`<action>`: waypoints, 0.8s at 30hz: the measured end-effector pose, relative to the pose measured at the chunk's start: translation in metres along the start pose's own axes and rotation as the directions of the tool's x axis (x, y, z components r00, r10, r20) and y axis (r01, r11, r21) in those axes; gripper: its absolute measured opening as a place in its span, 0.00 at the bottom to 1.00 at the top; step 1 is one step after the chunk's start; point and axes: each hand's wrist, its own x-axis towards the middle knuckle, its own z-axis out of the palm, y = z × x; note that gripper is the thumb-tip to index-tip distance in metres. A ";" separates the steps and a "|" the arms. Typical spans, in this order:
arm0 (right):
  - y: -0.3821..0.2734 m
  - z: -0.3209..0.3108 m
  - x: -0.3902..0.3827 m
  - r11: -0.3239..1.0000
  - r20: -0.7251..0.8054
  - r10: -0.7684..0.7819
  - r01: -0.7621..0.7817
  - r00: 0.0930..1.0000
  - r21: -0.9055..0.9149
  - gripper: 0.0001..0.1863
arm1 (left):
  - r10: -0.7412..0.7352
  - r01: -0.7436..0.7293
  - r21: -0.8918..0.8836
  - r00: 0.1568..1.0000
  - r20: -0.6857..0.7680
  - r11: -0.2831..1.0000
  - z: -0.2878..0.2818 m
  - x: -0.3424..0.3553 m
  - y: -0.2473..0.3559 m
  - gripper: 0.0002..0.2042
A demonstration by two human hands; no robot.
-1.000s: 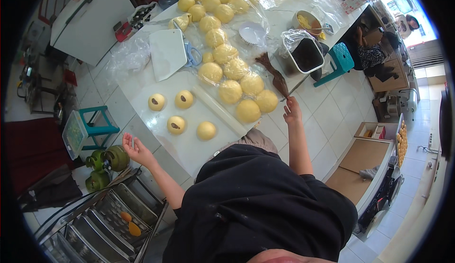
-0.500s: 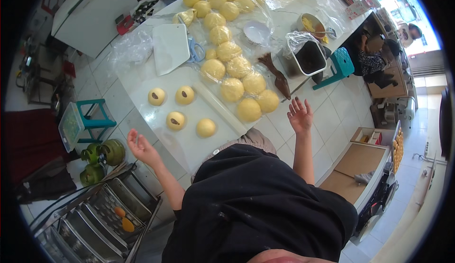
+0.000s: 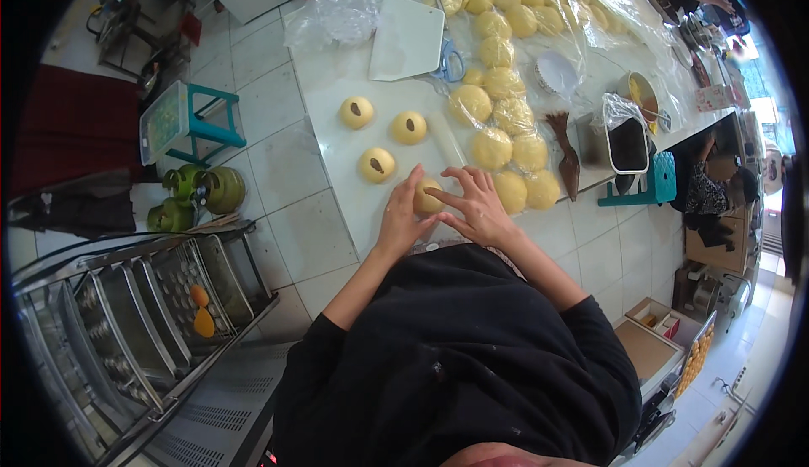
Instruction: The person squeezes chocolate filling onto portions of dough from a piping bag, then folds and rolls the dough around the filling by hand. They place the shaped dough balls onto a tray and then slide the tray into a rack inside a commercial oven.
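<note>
At the table's near edge, my left hand (image 3: 403, 218) is cupped against the left side of a yellow dough ball (image 3: 429, 205), holding it. My right hand (image 3: 479, 208) leans over the same ball from the right, fingers spread, with the index finger touching its top. Three more dough balls, each with a dark brown filling showing on top, lie just beyond: one nearest (image 3: 377, 165), one at the left (image 3: 356, 113) and one at the right (image 3: 409, 128). A piping bag of brown filling (image 3: 566, 164) lies to the right, apart from my hands.
Several dough balls (image 3: 504, 82) lie under clear plastic. A white board (image 3: 407, 39), blue scissors (image 3: 451, 61), a paper-like fluted cup (image 3: 556, 74), a tub of dark filling (image 3: 628, 147) and a bowl (image 3: 642, 96) share the table. A tray rack (image 3: 143, 315) stands at the left. Another person sits at right.
Both hands have come inward from wide apart and now meet at the near dough ball. The view has shifted, so the table appears further right.
</note>
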 end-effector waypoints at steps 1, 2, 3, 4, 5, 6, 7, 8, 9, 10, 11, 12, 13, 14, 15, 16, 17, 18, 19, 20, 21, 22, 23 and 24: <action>0.001 0.002 0.002 1.000 0.000 -0.008 0.008 1.000 -0.003 0.18 | 0.028 -0.028 -0.010 0.999 0.017 1.000 0.000 0.001 0.000 0.43; 0.002 0.004 0.003 0.997 0.025 -0.031 0.033 0.999 -0.066 0.19 | 0.030 -0.030 -0.009 1.000 0.009 1.000 0.001 0.002 0.001 0.43; 0.003 0.005 0.005 0.990 0.051 -0.051 0.058 0.997 -0.128 0.20 | -0.011 0.011 -0.018 1.000 0.014 1.000 0.001 0.003 0.002 0.43; 0.004 0.006 0.004 0.989 0.051 -0.058 0.064 0.997 -0.131 0.20 | -0.052 0.052 -0.028 0.998 0.018 0.998 0.000 0.003 0.002 0.43; 0.005 0.006 0.002 0.984 0.072 -0.078 0.088 0.994 -0.153 0.20 | -0.050 0.050 -0.028 0.999 0.012 0.998 0.000 0.003 0.002 0.43; 0.007 0.005 0.000 0.979 0.094 -0.096 0.111 0.991 -0.173 0.20 | -0.054 0.054 -0.015 0.999 0.008 0.998 0.000 0.001 0.001 0.43; 0.008 0.003 -0.001 0.978 0.094 -0.098 0.113 0.991 -0.175 0.20 | -0.057 0.057 -0.003 0.998 0.007 0.998 0.001 0.001 0.001 0.42; 0.010 0.000 -0.003 0.968 0.107 -0.134 0.154 0.985 -0.200 0.20 | -0.055 0.055 -0.004 0.998 0.005 0.998 0.000 0.001 0.002 0.42; 0.011 -0.001 -0.005 0.955 0.122 -0.170 0.193 0.978 -0.224 0.19 | -0.068 0.068 -0.010 0.998 0.012 0.998 -0.001 0.002 0.004 0.42; 0.012 -0.003 -0.006 0.955 0.120 -0.169 0.193 0.978 -0.227 0.19 | -0.079 0.079 -0.017 0.997 0.020 0.997 -0.001 0.003 0.006 0.42; 0.013 -0.005 -0.008 0.949 0.127 -0.184 0.210 0.975 -0.235 0.19 | -0.076 0.076 -0.017 0.997 0.020 0.997 -0.001 0.003 0.006 0.42; 0.015 -0.006 -0.009 0.943 0.135 -0.199 0.227 0.971 -0.243 0.18 | -0.075 0.076 -0.006 0.997 0.023 0.997 0.000 0.003 0.007 0.42; 0.015 -0.008 -0.010 0.942 0.132 -0.198 0.226 0.971 -0.246 0.18 | -0.074 0.074 0.006 0.997 0.024 0.997 0.000 0.003 0.007 0.42; 0.016 -0.011 -0.011 0.946 0.161 -0.188 0.223 0.969 -0.236 0.18 | -0.070 0.070 0.006 0.997 0.025 0.998 0.000 0.003 0.006 0.42; 0.016 -0.013 -0.013 0.949 0.190 -0.177 0.218 0.966 -0.226 0.17 | -0.061 0.061 0.020 0.998 0.030 0.998 0.001 0.003 0.006 0.42; 0.016 -0.016 -0.013 0.949 0.187 -0.176 0.217 0.966 -0.229 0.17 | -0.051 0.050 0.033 0.998 0.033 0.998 0.001 0.003 0.005 0.42; 0.015 -0.018 -0.014 0.960 0.139 -0.130 0.160 0.982 -0.232 0.16 | -0.046 0.045 0.033 0.998 0.033 0.998 0.002 0.003 0.005 0.42; 0.015 -0.021 -0.015 0.967 0.090 -0.082 0.101 0.993 -0.232 0.16 | -0.030 0.029 0.042 0.999 0.029 0.999 0.002 0.002 0.004 0.42; 0.018 -0.027 -0.015 0.966 0.091 -0.084 0.103 0.992 -0.236 0.16 | -0.015 0.014 0.050 1.000 0.021 0.999 0.002 0.004 0.007 0.42; 0.023 -0.035 -0.017 0.964 -0.095 0.065 -0.087 0.993 -0.252 0.15 | -0.014 0.013 0.047 1.000 0.018 0.999 0.000 0.002 0.010 0.42; 0.030 -0.043 -0.021 0.933 -0.277 0.206 -0.274 0.938 -0.233 0.15 | -0.003 0.006 0.090 0.999 -0.040 0.996 -0.005 -0.001 0.014 0.39; 0.045 -0.050 -0.032 0.902 -0.403 0.299 -0.394 0.865 -0.176 0.14 | 0.015 -0.002 0.130 0.995 -0.099 0.992 -0.009 -0.003 0.018 0.37; 0.062 -0.058 -0.047 0.857 -0.521 0.385 -0.505 0.762 -0.106 0.14 | 0.027 -0.015 0.121 0.995 -0.099 0.993 -0.009 -0.005 0.016 0.37; 0.071 -0.064 -0.063 0.800 -0.576 0.442 -0.592 0.688 -0.094 0.14 | 0.024 -0.009 0.082 0.981 -0.194 0.997 -0.009 -0.009 0.012 0.33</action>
